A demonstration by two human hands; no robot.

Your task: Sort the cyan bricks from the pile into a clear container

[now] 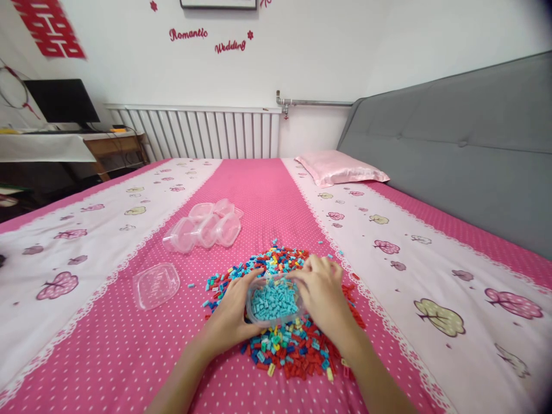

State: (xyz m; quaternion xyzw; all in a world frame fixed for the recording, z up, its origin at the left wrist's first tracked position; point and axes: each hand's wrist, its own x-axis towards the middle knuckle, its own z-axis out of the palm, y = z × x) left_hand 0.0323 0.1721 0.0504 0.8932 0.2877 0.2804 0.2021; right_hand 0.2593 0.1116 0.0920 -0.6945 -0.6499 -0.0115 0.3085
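A clear plastic container (252, 315) filled with light-blue toy bricks (273, 300) is between my hands, over a heap of mixed bricks (302, 351). My left hand (235, 313) is closed around its left side, thumb low and fingers along the upper rim. At its right side is my right hand (321, 293), with bent fingers gripping the edge near the upper right corner. Part of that hand's fingertips is hidden. The heap holds red, blue, light-blue, green and yellow pieces. To the left, a clear lid (156, 286) lies flat on the pink polka-dot bedspread (172, 351).
Several clear containers or lids (207, 227) lie stacked beyond the heap on the left. A pink pillow (340, 168) rests against the grey headboard (457, 138). At the back stand a white radiator (194, 132) and a desk with a monitor (62, 100). Loose bricks dot the bedspread.
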